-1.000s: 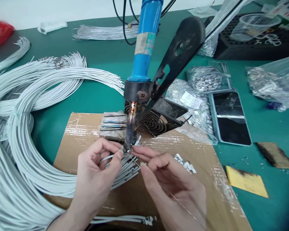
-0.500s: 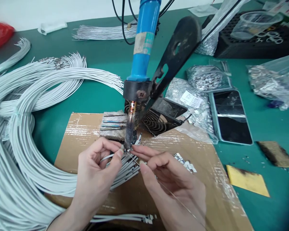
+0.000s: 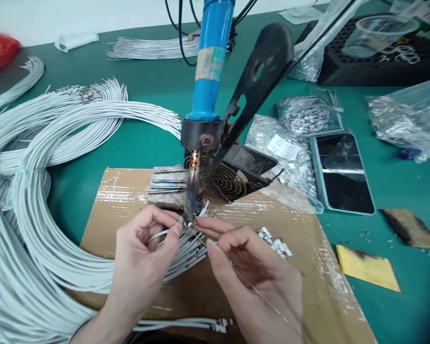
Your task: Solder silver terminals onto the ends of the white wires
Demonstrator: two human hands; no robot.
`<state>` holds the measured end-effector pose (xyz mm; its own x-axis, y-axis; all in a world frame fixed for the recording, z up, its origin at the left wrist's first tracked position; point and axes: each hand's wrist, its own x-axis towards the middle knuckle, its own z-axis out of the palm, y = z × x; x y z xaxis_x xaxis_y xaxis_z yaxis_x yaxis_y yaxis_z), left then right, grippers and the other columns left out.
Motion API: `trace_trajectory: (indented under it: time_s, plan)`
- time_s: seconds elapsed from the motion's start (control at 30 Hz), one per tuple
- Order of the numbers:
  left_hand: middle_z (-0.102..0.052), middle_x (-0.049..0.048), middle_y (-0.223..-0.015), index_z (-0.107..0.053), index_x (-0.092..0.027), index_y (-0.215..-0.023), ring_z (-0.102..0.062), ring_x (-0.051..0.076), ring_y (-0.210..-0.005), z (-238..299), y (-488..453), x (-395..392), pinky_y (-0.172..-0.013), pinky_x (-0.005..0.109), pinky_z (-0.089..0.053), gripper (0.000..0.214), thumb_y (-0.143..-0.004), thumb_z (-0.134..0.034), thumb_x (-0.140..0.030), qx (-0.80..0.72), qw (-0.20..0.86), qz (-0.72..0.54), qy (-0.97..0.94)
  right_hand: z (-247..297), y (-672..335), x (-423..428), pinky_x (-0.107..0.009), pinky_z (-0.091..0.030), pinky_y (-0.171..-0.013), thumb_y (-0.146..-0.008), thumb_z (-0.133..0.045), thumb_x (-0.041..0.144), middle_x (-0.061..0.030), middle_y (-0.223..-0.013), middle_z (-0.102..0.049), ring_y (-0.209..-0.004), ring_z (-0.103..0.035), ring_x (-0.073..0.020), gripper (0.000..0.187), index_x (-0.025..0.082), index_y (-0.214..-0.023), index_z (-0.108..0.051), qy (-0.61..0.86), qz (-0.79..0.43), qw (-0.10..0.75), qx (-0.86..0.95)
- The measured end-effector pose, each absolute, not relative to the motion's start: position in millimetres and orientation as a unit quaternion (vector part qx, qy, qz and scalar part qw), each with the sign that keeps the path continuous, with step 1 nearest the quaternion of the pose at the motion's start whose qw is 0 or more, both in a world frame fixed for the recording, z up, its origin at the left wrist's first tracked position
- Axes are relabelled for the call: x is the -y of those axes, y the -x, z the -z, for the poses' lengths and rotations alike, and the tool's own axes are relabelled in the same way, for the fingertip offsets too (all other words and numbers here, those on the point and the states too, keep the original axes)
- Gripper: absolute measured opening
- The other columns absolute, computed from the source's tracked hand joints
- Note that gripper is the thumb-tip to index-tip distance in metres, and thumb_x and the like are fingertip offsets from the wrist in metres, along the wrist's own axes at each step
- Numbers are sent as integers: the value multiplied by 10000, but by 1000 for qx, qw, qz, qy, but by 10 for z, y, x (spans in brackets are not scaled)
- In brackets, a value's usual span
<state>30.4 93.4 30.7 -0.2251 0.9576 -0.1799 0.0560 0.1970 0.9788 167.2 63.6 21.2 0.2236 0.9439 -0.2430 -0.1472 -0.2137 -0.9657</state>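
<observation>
My left hand [image 3: 143, 253] pinches the end of a white cable [image 3: 158, 235] between thumb and forefinger, just below the tip of a soldering iron [image 3: 191, 193]. The iron has a blue handle [image 3: 209, 81] and is clamped pointing down in a black metal stand [image 3: 251, 81]. With thumb and fingers my right hand [image 3: 258, 272] grips a thin solder wire [image 3: 261, 296], its end reaching up to the iron tip. A tiny white piece [image 3: 189, 224] sits at the tip by my right fingertips. Under both hands lie several cable ends [image 3: 189, 255].
A cardboard sheet [image 3: 122, 191] covers the bench. Coiled white cables [image 3: 28, 215] fill the left side. Behind the iron stands a black fan [image 3: 232, 179]. Small metal pieces [image 3: 275, 242] lie right of my hands. Further right are filled plastic bags [image 3: 303, 114], a phone [image 3: 344, 172] and a yellow sponge [image 3: 368, 268].
The view has shifted very slightly. Both hands stay nearly where they were at the iron tip, with the cable and the solder wire still held.
</observation>
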Motion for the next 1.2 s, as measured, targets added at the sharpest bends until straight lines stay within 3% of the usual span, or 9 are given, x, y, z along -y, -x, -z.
trace_trajectory:
  time_s: [0.17,0.7,0.9,1.2]
  plan:
    - [-784,-23,-728,-739,-182,-655,-734,68,-674,-334,-334,-935,-627,57,-539,141,-704,-790,-60,-619,459,-494,-403,-137,-1715,-634,-264,-627,-939,-918,-748,239,-34,-1138,-850,-1081,-801,-195,213,255,-725,-659,567,-512,532,366]
    - [-784,-11,-744,-743,-183,-661,-741,83,-694,-325,-329,-930,-648,74,-551,165,-710,-799,-37,-618,461,-495,-402,-169,-1692,-637,-334,-638,-948,-917,-761,234,-76,-1147,-842,-1079,-801,-239,201,241,-731,-684,561,-522,543,343]
    - [-786,-12,-794,-747,-189,-704,-746,85,-739,-286,-333,-884,-680,82,-550,172,-777,-792,-40,-608,472,-502,-395,-167,-1692,-641,-327,-644,-930,-915,-776,255,-72,-1115,-844,-1054,-804,-236,221,240,-715,-684,562,-517,540,355]
    - [-780,11,-788,-741,-183,-695,-753,123,-730,-302,-333,-878,-663,132,-572,148,-763,-807,-71,-616,463,-502,-392,-166,-1684,-650,-300,-639,-929,-913,-778,246,-55,-1098,-846,-1051,-804,-220,213,241,-719,-691,558,-513,546,357]
